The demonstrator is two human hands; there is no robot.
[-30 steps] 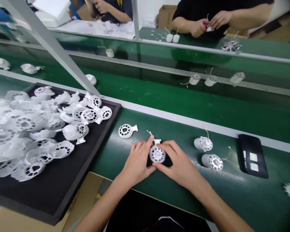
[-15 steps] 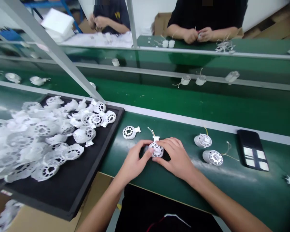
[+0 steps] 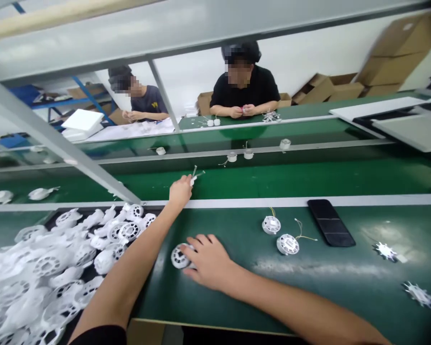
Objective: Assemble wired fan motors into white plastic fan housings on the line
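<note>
The person's left hand was stretched forward over a green strip, fingers closed on a small white wired part that poked out to their right, its two leads pointing upward. Nearer the body, the right hand lay low over the green tabletop, half open, fingers spread and curved. A round white slotted housing lay at its fingertips, on their left and partly covered; whether they gripped it could not be told. White housings were heaped at far left; a black phone lay right.
</note>
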